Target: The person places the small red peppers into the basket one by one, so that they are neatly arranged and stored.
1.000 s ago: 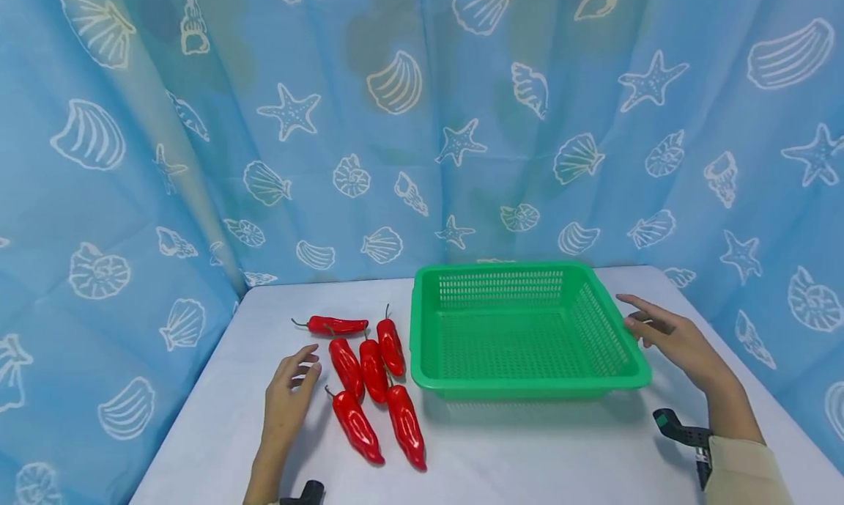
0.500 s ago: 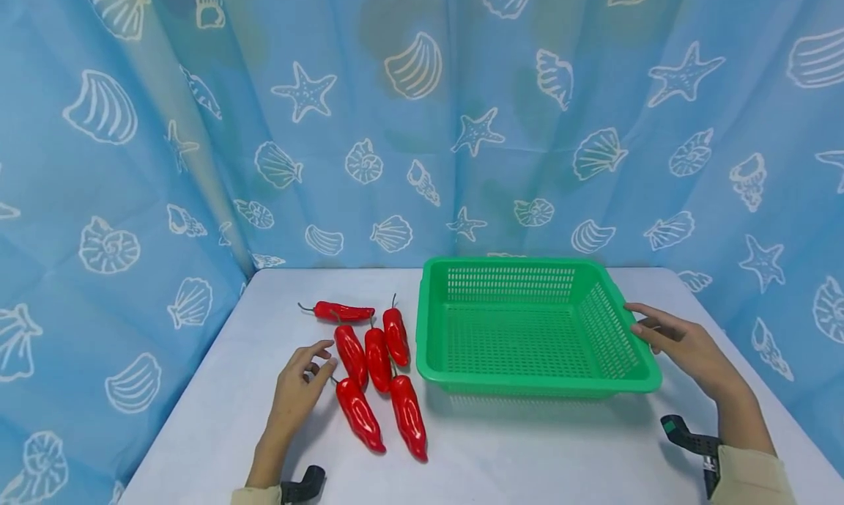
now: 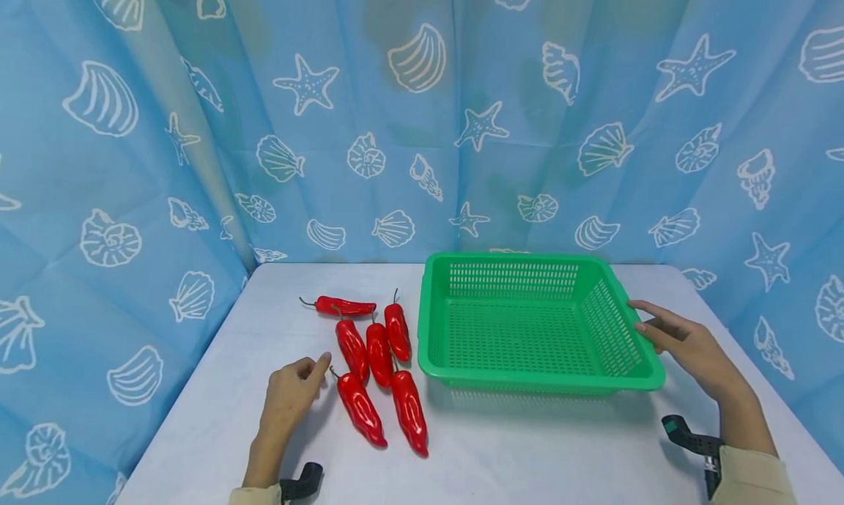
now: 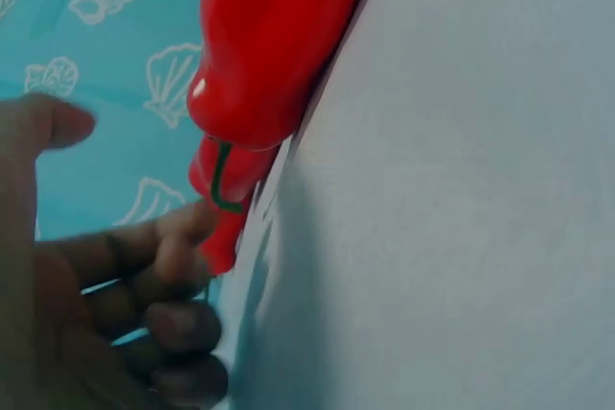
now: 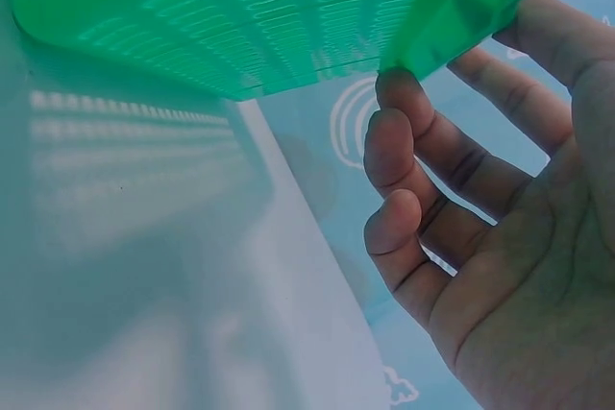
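My right hand is at the right rim of a green plastic basket, thumb and fingers pinching that edge. In the right wrist view, the thumb meets the rim of the basket while the lower fingers curl loosely beneath it. Several glossy red chili peppers lie left of the basket. Beside them is my left hand, loosely curled with nothing in it. The thumb is close to the stem of the nearest pepper. In the left wrist view, that pepper is just beyond the fingers, its green stem toward the hand.
A white-covered table bears the basket and peppers. Behind and at both sides hangs a blue curtain with white shell and starfish prints. Each wrist wears a black camera mount.
The right hand has come onto the basket's rim. My left hand shifted toward the peppers, then its fingers curled down more. The head view tilted and shifted slightly; peppers and basket look unmoved.
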`<action>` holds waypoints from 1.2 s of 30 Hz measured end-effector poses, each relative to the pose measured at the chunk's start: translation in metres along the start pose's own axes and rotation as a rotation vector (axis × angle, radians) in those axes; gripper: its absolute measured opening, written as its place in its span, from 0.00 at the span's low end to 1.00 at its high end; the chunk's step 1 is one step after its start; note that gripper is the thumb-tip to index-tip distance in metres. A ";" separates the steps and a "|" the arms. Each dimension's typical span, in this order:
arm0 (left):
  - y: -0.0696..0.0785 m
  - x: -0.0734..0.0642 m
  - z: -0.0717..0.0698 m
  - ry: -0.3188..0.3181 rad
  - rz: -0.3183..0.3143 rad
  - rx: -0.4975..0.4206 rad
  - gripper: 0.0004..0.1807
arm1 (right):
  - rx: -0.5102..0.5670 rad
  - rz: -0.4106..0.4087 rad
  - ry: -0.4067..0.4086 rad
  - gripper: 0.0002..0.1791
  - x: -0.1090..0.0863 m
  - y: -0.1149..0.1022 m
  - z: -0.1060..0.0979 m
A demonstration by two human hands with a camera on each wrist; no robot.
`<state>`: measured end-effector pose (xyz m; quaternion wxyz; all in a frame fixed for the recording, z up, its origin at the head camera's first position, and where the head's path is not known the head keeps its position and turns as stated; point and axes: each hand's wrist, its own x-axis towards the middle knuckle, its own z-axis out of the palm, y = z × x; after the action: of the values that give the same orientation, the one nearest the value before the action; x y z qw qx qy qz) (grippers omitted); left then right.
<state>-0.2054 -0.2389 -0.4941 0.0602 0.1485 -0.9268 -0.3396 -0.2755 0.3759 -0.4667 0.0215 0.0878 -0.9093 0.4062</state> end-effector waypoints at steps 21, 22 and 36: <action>0.011 -0.001 0.005 -0.178 0.022 0.110 0.29 | 0.012 -0.033 0.015 0.29 -0.005 0.000 0.001; 0.011 -0.001 0.005 -0.179 0.023 0.107 0.29 | 0.012 -0.033 0.016 0.29 -0.004 0.000 0.001; 0.014 -0.011 0.004 -0.200 -0.018 0.161 0.30 | 0.023 0.001 -0.006 0.30 -0.002 -0.001 0.003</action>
<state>-0.1991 -0.2228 -0.4884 -0.0477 0.1264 -0.9511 -0.2779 -0.2735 0.3734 -0.4677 0.0175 0.0888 -0.9047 0.4163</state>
